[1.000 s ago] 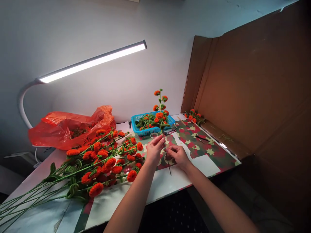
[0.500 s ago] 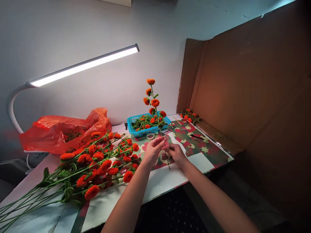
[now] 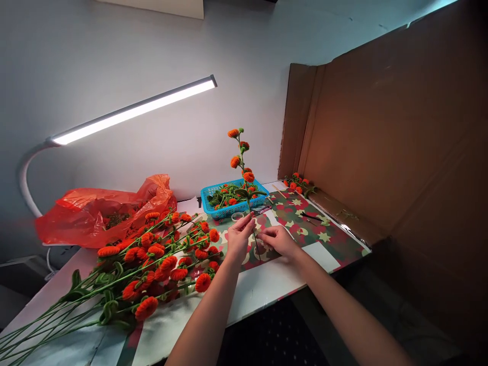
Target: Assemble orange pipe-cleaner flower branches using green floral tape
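My left hand [image 3: 240,235] is closed in a pinch around the stem of an upright artificial flower stalk [image 3: 248,177]. The stalk carries several orange fuzzy blooms and green leaves, and its thin bare lower stem runs down below my fingers. Just right of that stem, my right hand [image 3: 280,241] has its thumb and fingers pressed together; whatever is between them is too small to make out. Behind the stalk stands a blue basket [image 3: 215,213] of short green stems and orange blooms. A tape roll [image 3: 237,217] lies by my left fingers.
Many finished orange flower stalks [image 3: 160,264] lie across the table's left side. Behind them sits a red plastic bag [image 3: 76,211] under a lit lamp [image 3: 137,109]. A cardboard wall [image 3: 381,127] borders the right side, with a small flower bunch [image 3: 295,183] at its foot.
The flower stalk has turned about its stem, so its blooms and leaves face differently. My right hand has moved slightly away from the stem, to the right. The view has shifted a little.
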`<control>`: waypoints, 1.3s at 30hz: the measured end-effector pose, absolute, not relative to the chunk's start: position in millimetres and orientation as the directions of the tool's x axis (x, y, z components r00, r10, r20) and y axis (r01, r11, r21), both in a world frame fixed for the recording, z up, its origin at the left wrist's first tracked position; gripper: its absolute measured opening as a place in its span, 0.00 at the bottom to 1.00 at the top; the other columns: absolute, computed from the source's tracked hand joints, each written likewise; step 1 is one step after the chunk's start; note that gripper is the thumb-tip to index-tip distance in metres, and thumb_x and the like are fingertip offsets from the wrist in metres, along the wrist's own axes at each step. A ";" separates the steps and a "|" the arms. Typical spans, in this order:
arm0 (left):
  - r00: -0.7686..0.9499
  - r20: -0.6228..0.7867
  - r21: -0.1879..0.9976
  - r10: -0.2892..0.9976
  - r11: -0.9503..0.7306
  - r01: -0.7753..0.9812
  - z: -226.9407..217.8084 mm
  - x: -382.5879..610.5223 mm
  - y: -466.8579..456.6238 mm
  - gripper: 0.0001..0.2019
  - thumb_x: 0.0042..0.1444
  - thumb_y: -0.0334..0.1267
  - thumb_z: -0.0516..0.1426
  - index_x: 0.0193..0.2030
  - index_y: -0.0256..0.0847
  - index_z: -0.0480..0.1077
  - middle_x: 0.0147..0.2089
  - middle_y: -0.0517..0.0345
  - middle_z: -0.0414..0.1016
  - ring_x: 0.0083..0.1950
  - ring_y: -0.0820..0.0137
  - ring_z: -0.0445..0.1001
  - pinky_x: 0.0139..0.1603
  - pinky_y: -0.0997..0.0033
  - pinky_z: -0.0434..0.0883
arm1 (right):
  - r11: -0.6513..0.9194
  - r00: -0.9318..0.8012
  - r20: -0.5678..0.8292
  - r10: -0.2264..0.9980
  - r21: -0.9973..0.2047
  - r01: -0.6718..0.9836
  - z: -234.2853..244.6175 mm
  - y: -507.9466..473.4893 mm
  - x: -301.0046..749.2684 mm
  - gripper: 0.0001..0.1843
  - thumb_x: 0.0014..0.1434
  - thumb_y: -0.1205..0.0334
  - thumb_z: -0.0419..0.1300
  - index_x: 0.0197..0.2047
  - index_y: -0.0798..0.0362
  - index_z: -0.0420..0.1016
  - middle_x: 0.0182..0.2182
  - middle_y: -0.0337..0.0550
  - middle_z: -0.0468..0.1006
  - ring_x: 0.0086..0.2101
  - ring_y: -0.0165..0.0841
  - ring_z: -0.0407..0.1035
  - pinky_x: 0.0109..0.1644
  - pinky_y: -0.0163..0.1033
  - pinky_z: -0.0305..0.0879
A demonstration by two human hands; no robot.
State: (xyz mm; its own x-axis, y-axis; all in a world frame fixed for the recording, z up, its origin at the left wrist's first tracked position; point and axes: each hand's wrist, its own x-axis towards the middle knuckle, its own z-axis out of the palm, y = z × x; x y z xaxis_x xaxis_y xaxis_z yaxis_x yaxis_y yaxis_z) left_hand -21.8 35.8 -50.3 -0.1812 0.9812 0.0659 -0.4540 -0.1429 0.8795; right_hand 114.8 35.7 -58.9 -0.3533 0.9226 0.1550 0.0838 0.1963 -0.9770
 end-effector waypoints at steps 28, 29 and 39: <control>-0.129 0.079 0.840 0.988 -0.136 -0.525 -47.5 -25.3 35.3 0.20 0.36 0.37 0.68 0.38 0.36 0.70 0.33 0.52 0.79 0.29 0.74 0.75 0.31 0.76 0.66 | 0.143 -0.438 0.117 0.892 -0.989 0.026 -56.4 43.2 114.0 0.18 0.47 0.49 0.62 0.24 0.57 0.71 0.16 0.32 0.61 0.19 0.23 0.54 0.22 0.31 0.49; -0.125 0.072 0.835 0.990 -0.128 -0.535 -46.7 -25.6 35.0 0.20 0.35 0.37 0.68 0.37 0.36 0.70 0.33 0.53 0.79 0.29 0.74 0.75 0.31 0.76 0.66 | 0.175 -0.408 0.145 0.901 -0.984 0.037 -56.8 43.0 113.0 0.19 0.47 0.48 0.62 0.24 0.57 0.71 0.16 0.32 0.61 0.19 0.23 0.53 0.22 0.31 0.48; -0.058 0.058 0.845 0.997 -0.080 -0.529 -43.5 -26.5 30.2 0.21 0.33 0.33 0.69 0.39 0.37 0.75 0.31 0.58 0.77 0.32 0.73 0.74 0.37 0.73 0.68 | 0.293 -0.177 0.278 0.944 -0.954 0.060 -60.6 36.4 104.5 0.20 0.47 0.45 0.62 0.21 0.56 0.69 0.15 0.33 0.60 0.18 0.24 0.51 0.22 0.32 0.46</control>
State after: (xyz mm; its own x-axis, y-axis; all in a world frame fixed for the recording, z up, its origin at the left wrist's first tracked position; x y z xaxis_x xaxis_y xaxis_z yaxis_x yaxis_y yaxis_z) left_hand -26.5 30.2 -43.5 -0.0578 0.9966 0.0579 -0.5286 -0.0798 0.8451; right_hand 104.5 36.4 -60.6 -0.1773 0.9440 0.2783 0.0596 0.2925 -0.9544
